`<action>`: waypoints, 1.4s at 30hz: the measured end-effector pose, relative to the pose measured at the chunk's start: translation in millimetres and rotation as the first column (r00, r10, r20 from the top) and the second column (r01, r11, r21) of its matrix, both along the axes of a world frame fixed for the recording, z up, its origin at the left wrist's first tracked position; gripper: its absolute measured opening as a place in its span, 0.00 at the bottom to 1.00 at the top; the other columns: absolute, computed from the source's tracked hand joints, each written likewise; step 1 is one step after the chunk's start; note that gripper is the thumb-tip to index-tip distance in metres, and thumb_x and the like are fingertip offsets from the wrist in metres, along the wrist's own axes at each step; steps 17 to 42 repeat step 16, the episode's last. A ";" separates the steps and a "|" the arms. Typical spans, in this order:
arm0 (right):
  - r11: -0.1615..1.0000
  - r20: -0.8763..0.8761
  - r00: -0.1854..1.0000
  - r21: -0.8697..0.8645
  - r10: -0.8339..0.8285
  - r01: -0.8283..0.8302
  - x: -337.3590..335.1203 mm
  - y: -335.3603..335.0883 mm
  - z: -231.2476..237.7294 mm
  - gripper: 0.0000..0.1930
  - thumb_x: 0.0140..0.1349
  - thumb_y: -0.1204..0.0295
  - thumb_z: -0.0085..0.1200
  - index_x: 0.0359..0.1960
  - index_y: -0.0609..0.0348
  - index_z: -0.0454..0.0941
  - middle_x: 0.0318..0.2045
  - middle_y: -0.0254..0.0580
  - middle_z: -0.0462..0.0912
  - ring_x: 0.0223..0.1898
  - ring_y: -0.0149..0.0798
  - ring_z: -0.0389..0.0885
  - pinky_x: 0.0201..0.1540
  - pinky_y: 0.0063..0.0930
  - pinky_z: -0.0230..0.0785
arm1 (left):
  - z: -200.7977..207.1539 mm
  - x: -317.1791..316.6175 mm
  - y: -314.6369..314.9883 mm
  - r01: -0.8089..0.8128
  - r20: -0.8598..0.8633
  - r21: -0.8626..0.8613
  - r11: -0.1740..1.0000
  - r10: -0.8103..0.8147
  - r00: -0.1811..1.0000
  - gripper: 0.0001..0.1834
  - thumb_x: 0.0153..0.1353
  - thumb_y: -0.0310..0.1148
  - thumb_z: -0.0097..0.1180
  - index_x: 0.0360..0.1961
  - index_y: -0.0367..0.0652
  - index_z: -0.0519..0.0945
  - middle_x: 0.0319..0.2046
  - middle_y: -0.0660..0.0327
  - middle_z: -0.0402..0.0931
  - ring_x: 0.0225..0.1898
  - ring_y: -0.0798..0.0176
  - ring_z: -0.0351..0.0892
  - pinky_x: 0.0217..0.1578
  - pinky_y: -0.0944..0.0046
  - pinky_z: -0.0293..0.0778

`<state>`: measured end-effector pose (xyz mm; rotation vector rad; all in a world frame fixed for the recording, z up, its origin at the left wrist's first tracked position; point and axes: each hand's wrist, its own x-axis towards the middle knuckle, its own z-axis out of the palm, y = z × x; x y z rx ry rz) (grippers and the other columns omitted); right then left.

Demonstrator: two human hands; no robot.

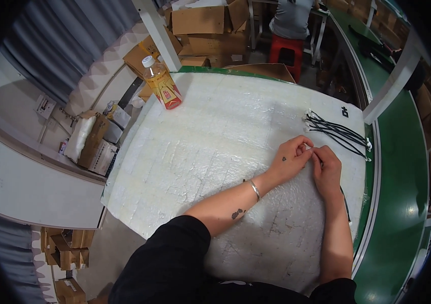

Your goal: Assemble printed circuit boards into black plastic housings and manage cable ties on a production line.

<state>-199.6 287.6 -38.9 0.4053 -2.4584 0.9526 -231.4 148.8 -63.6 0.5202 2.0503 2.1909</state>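
Observation:
My left hand [292, 158] and my right hand [328, 167] meet over the right part of the padded white tabletop [210, 131], fingertips pinched together. Between them shows a tiny white bit, too small to make out, perhaps the end of a cable. A black cable [346, 203] with a pale end comes out from behind my right wrist; my right fingers appear closed on it, though most of it is hidden. Just beyond my hands lies a loose bundle of black cables [337, 133] with white connectors at both ends.
Small black parts [345, 111] lie near the far right corner. A drink bottle [162, 83] with a white cap stands at the far left. A white post [395, 76] and a green surface [398, 177] border the right side. Beyond, a person sits on a red stool [285, 53] near cardboard boxes [205, 33].

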 end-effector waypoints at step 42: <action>1.000 -0.011 1.000 0.029 0.010 -0.010 -1.9 2.8 3.0 0.06 0.53 0.83 0.53 0.34 0.65 0.78 0.23 0.45 0.74 0.24 0.42 0.73 0.29 0.30 0.65 | 1.3 0.1 0.3 -0.060 -0.138 -0.126 0.990 0.043 0.990 0.08 0.61 0.30 0.56 0.40 0.40 0.76 0.22 0.69 0.68 0.24 0.77 0.67 0.26 0.74 0.69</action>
